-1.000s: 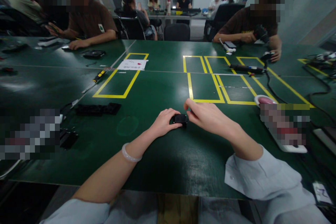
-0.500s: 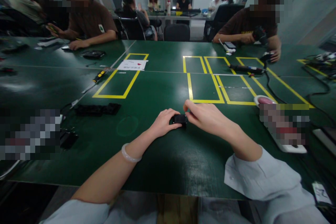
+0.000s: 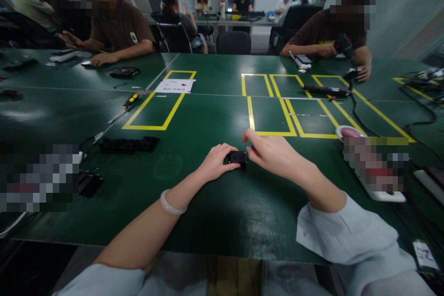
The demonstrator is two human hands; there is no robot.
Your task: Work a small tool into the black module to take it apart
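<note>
My left hand [image 3: 219, 162] grips a small black box-shaped part [image 3: 237, 157] between thumb and fingers, just above or on the green table. Close by on the right, my right hand [image 3: 268, 150] has its fingers curled inward, the index finger bent highest. A narrow gap separates its fingertips from the part's right end. What the right fingers hold, if anything, is too small or hidden to make out.
A yellow-black screwdriver [image 3: 131, 101] and a long black part [image 3: 128, 144] lie left. A paper sheet [image 3: 175, 85] sits by yellow tape outlines. Rightward are a black cylindrical tool [image 3: 326, 91] with a cable and a white-rimmed case [image 3: 388, 195]. Two people sit opposite.
My right hand has shifted slightly up and right, its fingertips a little farther from the black part. My left hand and the part have stayed in place.
</note>
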